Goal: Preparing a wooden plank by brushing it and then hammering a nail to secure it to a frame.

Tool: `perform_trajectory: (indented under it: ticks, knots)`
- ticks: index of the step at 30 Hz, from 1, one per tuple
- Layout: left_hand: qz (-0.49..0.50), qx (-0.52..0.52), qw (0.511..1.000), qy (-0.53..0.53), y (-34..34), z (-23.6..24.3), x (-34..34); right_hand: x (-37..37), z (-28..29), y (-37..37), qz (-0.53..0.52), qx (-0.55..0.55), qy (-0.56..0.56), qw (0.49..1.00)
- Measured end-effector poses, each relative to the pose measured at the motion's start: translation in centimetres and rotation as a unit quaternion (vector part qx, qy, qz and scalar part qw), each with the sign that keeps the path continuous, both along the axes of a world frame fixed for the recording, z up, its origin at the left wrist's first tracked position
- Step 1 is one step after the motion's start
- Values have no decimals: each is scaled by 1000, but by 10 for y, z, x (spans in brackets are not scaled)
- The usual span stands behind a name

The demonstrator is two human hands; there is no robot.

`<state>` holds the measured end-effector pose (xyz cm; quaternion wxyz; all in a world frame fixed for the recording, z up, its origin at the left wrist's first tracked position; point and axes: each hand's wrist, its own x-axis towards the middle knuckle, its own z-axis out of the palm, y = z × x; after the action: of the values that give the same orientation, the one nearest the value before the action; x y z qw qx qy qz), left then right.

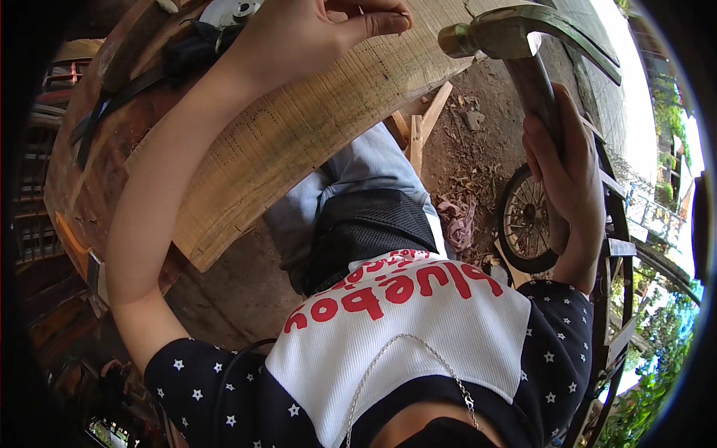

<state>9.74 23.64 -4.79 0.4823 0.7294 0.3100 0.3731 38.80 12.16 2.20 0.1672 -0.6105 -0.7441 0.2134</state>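
Note:
Near the top edge, my left hand (pixel 351 30) pinches something small and thin, possibly a nail, above a thick, pale wooden plank (pixel 276 149) with rows of dotted marks; part of the fingers is cut off by the edge. My right hand (pixel 564 168) is closed around the dark handle of a claw hammer (pixel 511 37), whose metal head is raised at the upper right, beside the plank's end and to the right of my left hand.
A reddish-brown wooden surface (pixel 93 187) lies left, carrying dark straps (pixel 175 67) and a metal disc (pixel 220 11). Below are my legs, a dirt floor (pixel 474 119), wooden offcuts (pixel 418 134) and pink cloth (pixel 455 220). A spoked wheel (pixel 526 216) stands right, beside dark framing.

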Motion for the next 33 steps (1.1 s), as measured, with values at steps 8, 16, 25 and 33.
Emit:
perform_trajectory:
  ticks: [8, 16, 25, 33]
  knots:
    - [-2, 85, 994, 65, 0, 1, 4, -2, -1, -3, 54, -7, 9, 998]
    - [-24, 88, 993, 79, -7, 19, 0, -10, -7, 1, 61, -18, 8, 998]
    - [-27, 118, 988, 100, -8, 18, -5, -14, -7, 4, 66, -13, 21, 998]
    - [-45, 116, 990, 65, -1, 9, -5, -18, -7, 11, 65, 24, 65, 996]
